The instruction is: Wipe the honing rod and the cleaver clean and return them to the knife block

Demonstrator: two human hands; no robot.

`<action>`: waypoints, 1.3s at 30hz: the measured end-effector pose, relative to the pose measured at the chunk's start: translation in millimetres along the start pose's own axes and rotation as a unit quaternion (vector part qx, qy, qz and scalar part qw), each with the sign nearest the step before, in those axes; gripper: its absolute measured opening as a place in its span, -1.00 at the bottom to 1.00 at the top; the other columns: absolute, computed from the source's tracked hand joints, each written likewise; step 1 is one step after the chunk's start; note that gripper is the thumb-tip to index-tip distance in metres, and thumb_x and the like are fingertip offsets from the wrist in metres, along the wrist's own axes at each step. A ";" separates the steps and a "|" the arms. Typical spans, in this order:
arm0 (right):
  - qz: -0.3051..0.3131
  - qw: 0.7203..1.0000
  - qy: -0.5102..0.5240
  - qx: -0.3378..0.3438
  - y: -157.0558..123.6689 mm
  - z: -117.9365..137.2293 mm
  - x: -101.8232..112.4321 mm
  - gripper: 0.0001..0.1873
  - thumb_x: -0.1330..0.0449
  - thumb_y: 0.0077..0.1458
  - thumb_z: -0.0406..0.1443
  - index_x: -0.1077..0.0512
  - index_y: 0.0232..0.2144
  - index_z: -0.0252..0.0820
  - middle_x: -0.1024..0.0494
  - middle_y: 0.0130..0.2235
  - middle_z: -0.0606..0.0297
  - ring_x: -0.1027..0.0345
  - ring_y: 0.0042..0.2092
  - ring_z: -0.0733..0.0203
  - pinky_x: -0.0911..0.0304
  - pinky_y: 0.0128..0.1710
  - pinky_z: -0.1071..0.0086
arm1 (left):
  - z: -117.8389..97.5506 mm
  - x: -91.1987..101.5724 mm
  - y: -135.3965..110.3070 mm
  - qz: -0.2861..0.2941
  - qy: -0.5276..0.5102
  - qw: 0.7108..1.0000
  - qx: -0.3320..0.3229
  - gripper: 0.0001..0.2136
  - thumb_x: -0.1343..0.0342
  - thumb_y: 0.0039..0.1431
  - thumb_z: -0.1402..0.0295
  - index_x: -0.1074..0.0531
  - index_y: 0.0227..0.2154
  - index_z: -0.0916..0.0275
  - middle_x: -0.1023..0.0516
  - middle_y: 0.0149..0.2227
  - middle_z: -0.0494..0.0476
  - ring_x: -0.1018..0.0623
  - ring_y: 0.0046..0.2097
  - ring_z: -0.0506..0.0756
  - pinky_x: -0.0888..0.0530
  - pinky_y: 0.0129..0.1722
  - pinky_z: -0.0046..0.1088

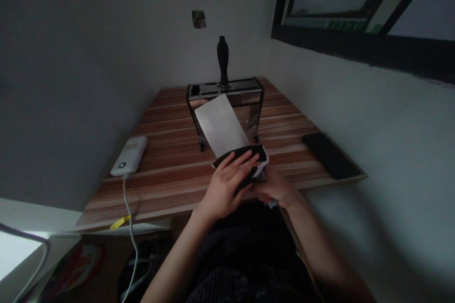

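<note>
A cleaver (223, 123) with a broad, pale, rectangular blade points away from me and to the left, above the table's front part. Folded over its near end is a black cloth (261, 151) with a white edge. My left hand (229, 180) lies on top of this cloth, fingers stretched across it and thumb lower down, holding it against the blade. My right hand (273, 187) is closed at the near end, in line with the blade; the cleaver's handle is hidden in it. Behind the blade stands a metal knife rack (245, 86) with a black handle (222, 59) sticking up.
The wood-grain table (170, 123) stands in a corner between walls. A white power bank (131, 155) with a cable (128, 208) hanging over the front edge lies at left. A black phone (330, 155) lies at right. Yellow tape (120, 222) marks the front edge.
</note>
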State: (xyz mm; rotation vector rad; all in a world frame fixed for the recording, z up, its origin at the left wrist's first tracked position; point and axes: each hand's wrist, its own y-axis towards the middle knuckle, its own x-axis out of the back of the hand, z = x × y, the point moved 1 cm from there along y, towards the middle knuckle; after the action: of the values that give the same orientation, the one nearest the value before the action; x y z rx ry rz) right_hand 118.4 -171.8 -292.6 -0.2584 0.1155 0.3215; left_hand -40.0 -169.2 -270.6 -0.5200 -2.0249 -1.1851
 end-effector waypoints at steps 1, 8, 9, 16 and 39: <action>-0.008 1.000 -0.009 -0.003 0.4 -0.3 -0.2 -0.64 -0.31 -0.26 -0.34 -0.36 -0.32 -0.22 -0.21 -0.78 0.63 0.04 -0.78 0.49 0.15 -0.82 0.60 | -2.7 -2.1 -3.2 0.004 -0.008 1.000 0.002 -0.61 0.09 0.28 0.45 -0.16 0.17 0.27 -0.30 0.22 0.29 -0.14 0.32 0.13 -0.08 0.28 -0.09; -0.013 1.000 -0.012 -0.015 1.1 -3.7 -5.7 -0.65 -0.21 -0.30 -0.36 -0.38 -0.32 -0.23 -0.24 -0.79 0.59 0.00 -0.77 0.46 0.13 -0.79 0.58 | -5.5 -9.6 -16.3 -0.013 -0.027 1.000 0.010 -0.61 0.10 0.28 0.45 -0.17 0.16 0.28 -0.30 0.22 0.30 -0.12 0.33 0.13 -0.05 0.29 -0.09; -0.012 1.000 -0.011 -0.013 0.3 -3.6 -6.5 -0.64 -0.21 -0.30 -0.35 -0.38 -0.30 -0.23 -0.22 -0.80 0.61 0.01 -0.77 0.46 0.14 -0.80 0.59 | -4.9 -9.5 -16.5 -0.011 -0.027 1.000 0.007 -0.61 0.10 0.28 0.44 -0.17 0.16 0.28 -0.30 0.22 0.30 -0.12 0.33 0.13 -0.05 0.29 -0.10; 0.016 1.000 -0.023 -0.002 -7.8 -6.9 -14.9 -0.72 -0.29 -0.22 -0.31 -0.28 -0.41 -0.17 -0.19 -0.75 0.65 0.06 -0.78 0.51 0.11 -0.82 0.61 | 5.7 1.2 -11.6 -0.046 0.007 0.998 0.036 -0.59 0.09 0.28 0.42 -0.16 0.19 0.24 -0.27 0.24 0.27 -0.11 0.33 0.13 -0.03 0.29 -0.09; 0.050 0.997 0.043 -0.051 -31.3 -23.6 -18.4 -0.50 -0.27 -0.09 0.07 -0.15 -0.42 -0.12 -0.07 -0.69 0.67 0.19 -0.74 0.56 0.19 -0.79 0.62 | 35.7 42.0 21.3 -0.161 0.095 0.980 0.060 -0.58 0.14 0.32 0.40 -0.11 0.22 0.16 -0.25 0.26 0.23 -0.11 0.33 0.16 -0.06 0.27 -0.04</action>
State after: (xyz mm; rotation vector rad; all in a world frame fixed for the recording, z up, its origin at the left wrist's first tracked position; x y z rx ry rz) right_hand 109.6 -212.2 -305.2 -0.3683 0.1985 0.4161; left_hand -67.4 -128.3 -238.0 -0.0147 -2.0456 -1.2375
